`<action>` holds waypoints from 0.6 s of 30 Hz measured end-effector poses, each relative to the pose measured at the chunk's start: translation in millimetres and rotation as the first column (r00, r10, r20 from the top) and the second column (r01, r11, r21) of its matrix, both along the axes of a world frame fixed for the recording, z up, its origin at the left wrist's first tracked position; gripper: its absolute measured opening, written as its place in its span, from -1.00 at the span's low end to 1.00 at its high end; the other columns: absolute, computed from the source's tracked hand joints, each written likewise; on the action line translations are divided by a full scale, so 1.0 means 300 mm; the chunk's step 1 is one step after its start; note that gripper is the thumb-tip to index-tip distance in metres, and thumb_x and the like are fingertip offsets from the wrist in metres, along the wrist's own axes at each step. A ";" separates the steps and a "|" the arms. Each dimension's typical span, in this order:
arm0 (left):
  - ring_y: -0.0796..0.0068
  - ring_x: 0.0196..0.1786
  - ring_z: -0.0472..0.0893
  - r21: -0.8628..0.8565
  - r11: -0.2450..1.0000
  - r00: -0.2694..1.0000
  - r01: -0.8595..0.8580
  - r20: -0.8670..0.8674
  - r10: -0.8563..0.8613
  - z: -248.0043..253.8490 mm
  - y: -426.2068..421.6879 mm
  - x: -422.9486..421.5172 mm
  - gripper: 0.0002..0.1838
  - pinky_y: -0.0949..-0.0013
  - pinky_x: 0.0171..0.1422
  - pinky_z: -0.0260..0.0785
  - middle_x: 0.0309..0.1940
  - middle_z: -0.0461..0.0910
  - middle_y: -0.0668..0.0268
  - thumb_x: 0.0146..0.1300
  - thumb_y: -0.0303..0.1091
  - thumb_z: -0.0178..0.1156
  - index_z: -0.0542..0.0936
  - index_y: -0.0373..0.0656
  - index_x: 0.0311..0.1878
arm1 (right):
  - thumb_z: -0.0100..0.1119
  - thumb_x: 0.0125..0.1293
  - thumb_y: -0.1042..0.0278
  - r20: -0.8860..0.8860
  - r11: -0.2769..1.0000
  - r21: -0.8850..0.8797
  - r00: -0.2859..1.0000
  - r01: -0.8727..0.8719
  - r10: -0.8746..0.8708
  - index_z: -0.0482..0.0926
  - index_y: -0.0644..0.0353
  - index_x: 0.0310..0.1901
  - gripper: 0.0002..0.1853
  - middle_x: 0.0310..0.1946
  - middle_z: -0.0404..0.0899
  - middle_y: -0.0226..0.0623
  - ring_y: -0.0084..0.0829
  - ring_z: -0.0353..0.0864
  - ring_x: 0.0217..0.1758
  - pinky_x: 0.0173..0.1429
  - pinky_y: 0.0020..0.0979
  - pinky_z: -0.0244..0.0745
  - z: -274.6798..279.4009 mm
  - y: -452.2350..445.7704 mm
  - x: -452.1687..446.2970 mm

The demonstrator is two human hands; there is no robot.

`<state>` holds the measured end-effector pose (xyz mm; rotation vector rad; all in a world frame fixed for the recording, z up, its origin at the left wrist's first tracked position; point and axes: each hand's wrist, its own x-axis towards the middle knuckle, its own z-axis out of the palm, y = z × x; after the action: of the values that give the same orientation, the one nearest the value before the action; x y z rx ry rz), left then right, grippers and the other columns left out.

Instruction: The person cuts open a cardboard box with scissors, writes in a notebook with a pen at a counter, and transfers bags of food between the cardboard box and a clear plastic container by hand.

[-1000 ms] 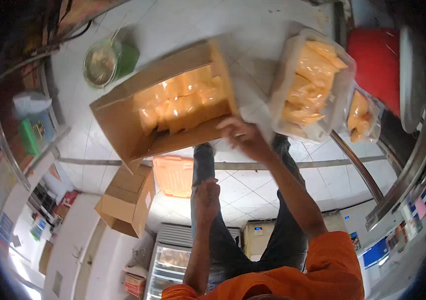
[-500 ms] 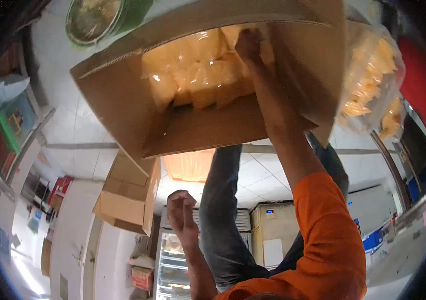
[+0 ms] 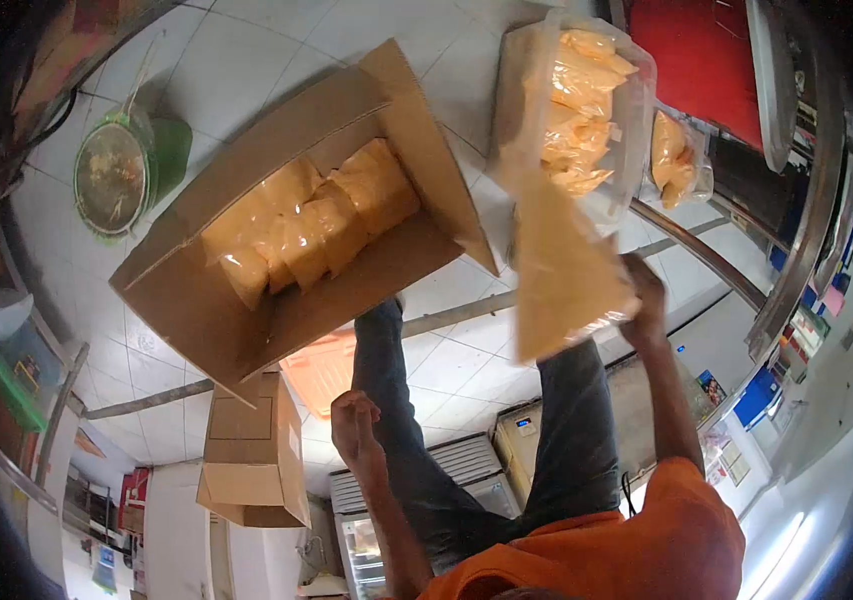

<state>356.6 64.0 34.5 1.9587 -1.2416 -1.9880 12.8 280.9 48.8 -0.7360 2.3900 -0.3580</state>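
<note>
My right hand (image 3: 645, 300) grips the edge of a plastic bag of orange filling (image 3: 571, 275), which hangs slightly blurred between the cardboard box and the clear tub. My left hand (image 3: 354, 425) is closed in front of my left knee; whether it holds anything is too small to tell. The open cardboard box (image 3: 346, 310) holds several similar orange bags (image 3: 311, 235) packed side by side. To the right, the clear plastic tub (image 3: 636, 100) holds more orange bags (image 3: 581, 90). Another orange bag (image 3: 673, 165) lies beside the tub.
A green bucket (image 3: 168, 150) stands left of the box. A smaller open carton (image 3: 246, 450) and an orange plastic crate (image 3: 321, 370) are nearer my legs. A red surface (image 3: 691, 60) lies at the upper right, near a metal rail (image 3: 701, 255).
My right hand has come out of the cardboard box and moved right, now with an orange bag in it. The view has shifted, and my left hand stays near my left leg.
</note>
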 end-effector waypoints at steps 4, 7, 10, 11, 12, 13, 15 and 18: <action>0.57 -0.31 0.39 0.008 0.996 0.993 0.094 -0.070 -0.094 -0.061 0.074 -0.027 -0.87 0.48 -0.16 0.30 -0.41 0.41 0.38 0.39 -0.42 0.09 0.48 -0.23 -0.07 | 0.32 -0.02 0.54 -0.285 0.976 -0.144 0.952 -0.161 0.115 0.61 0.20 -0.17 -0.70 -0.20 0.64 -0.14 -0.08 0.60 -0.08 0.04 -0.18 0.50 -0.047 0.230 -0.214; 0.59 -0.31 0.40 -0.002 0.989 0.989 0.151 -0.005 -0.151 -0.088 0.090 -0.071 -0.88 0.50 -0.17 0.29 -0.39 0.43 0.38 0.39 -0.45 0.07 0.48 -0.22 -0.06 | 0.27 0.08 0.45 -0.144 0.983 -0.060 0.976 -0.174 0.164 0.58 0.13 0.05 -0.58 0.04 0.56 -0.09 -0.07 0.51 0.18 0.29 -0.13 0.37 -0.410 0.475 -0.337; 0.61 -0.30 0.41 -0.044 0.952 0.937 0.304 0.197 -0.290 -0.134 0.093 -0.088 -0.88 0.51 -0.17 0.29 -0.35 0.46 0.38 0.38 -0.49 0.04 0.49 -0.22 -0.06 | 0.23 0.24 0.25 0.159 0.759 0.320 0.821 -0.568 0.548 0.16 0.04 0.46 -0.25 0.48 0.04 -0.03 -0.09 0.01 0.56 0.51 -0.05 0.09 -0.680 0.535 -0.361; 0.63 -0.30 0.41 -0.122 0.925 0.917 0.361 0.224 -0.328 -0.163 0.105 -0.077 -0.87 0.52 -0.17 0.29 -0.33 0.47 0.37 0.37 -0.52 0.05 0.49 -0.23 -0.06 | 0.22 0.31 0.10 0.303 0.630 0.485 0.792 -0.606 0.529 -0.10 0.10 0.51 -0.11 0.54 -0.26 0.03 -0.03 -0.25 0.60 0.53 0.00 0.03 -0.736 0.532 -0.385; 0.63 -0.29 0.41 -0.125 0.931 0.926 0.343 0.210 -0.313 -0.182 0.104 -0.047 -0.87 0.53 -0.16 0.30 -0.33 0.47 0.38 0.36 -0.54 0.05 0.49 -0.23 -0.06 | 0.28 0.26 0.04 0.188 0.919 0.283 0.956 -0.273 0.226 -0.01 0.13 0.48 -0.11 0.48 -0.12 0.03 0.00 -0.15 0.56 0.50 -0.03 0.06 -0.840 0.561 -0.381; 0.63 -0.29 0.41 -0.128 0.938 0.936 0.323 0.192 -0.296 -0.202 0.103 -0.017 -0.87 0.53 -0.15 0.30 -0.33 0.46 0.39 0.36 -0.55 0.06 0.49 -0.22 -0.06 | 0.33 0.21 -0.02 0.160 0.990 0.034 0.977 0.135 -0.139 0.08 0.15 0.44 -0.11 0.43 0.01 0.04 0.02 -0.04 0.52 0.48 -0.06 0.09 -0.982 0.623 -0.367; 0.64 -0.27 0.40 -0.108 0.973 0.976 0.202 0.103 -0.191 -0.213 0.108 -0.029 -0.87 0.55 -0.13 0.29 -0.34 0.43 0.42 0.36 -0.56 0.05 0.49 -0.20 -0.07 | 0.42 0.11 -0.10 0.042 0.909 -0.035 0.910 0.415 -0.414 0.19 0.21 0.37 -0.08 0.31 0.23 0.03 0.02 0.17 0.41 0.40 -0.09 0.19 -1.123 0.669 -0.296; 0.64 -0.24 0.40 -0.121 0.970 0.978 0.210 0.043 -0.206 -0.209 0.095 -0.110 -0.87 0.55 -0.13 0.28 -0.34 0.43 0.45 0.37 -0.57 0.04 0.49 -0.20 -0.06 | 0.47 0.01 -0.20 0.082 0.952 0.153 0.957 0.263 -0.278 0.16 0.33 0.34 0.04 0.18 0.38 0.11 -0.02 0.37 0.31 0.28 -0.10 0.33 -1.050 0.440 -0.247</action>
<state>323.7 92.4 -28.2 1.8744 -1.5983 -1.9205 -61.3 412.8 -266.4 -0.3164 2.3920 -0.3254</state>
